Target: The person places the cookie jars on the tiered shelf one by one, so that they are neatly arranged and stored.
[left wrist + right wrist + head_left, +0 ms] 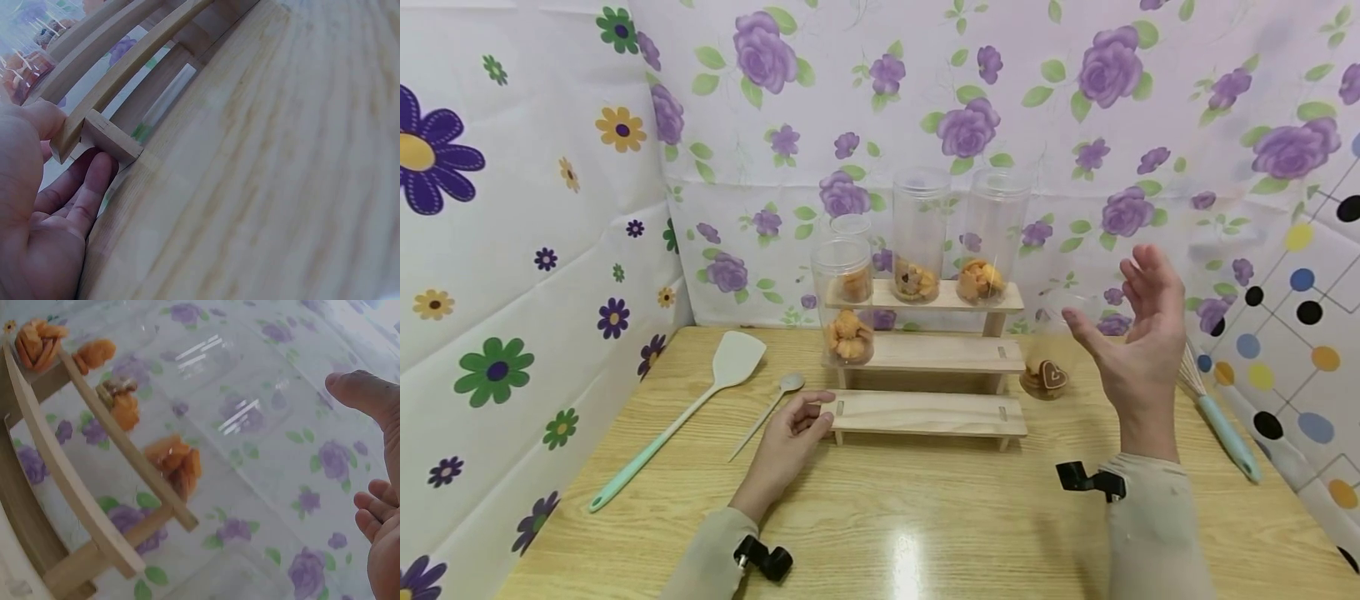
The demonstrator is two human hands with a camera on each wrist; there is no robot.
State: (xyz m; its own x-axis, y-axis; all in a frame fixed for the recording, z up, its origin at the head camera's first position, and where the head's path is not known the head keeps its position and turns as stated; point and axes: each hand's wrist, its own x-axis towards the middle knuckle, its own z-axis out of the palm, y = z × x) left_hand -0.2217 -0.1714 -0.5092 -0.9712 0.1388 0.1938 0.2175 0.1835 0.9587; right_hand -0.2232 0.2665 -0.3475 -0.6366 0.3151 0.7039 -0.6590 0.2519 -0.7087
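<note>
A three-tier wooden display rack [925, 414] stands on the table. My left hand [795, 429] pinches the left end of its lowest step; in the left wrist view the thumb lies at the board [74, 128] and the fingers curl beside the leg below. My right hand [1142, 342] is raised with nothing in it, fingers and thumb spread apart. Behind and left of it, a clear jar [1051, 354] with a heart-decorated cookie stands at the rack's right side. Two tall clear jars [917, 233] and a shorter jar [852, 279] hold snacks on the top tier. Another jar [844, 308] sits on the middle tier's left end.
Left of the rack lie a white spatula with a mint handle [688, 408] and a small spoon [772, 408]. A whisk with a blue handle [1225, 429] lies at the far right. Flowered cloth [1045, 92] hangs behind the wooden table [880, 508].
</note>
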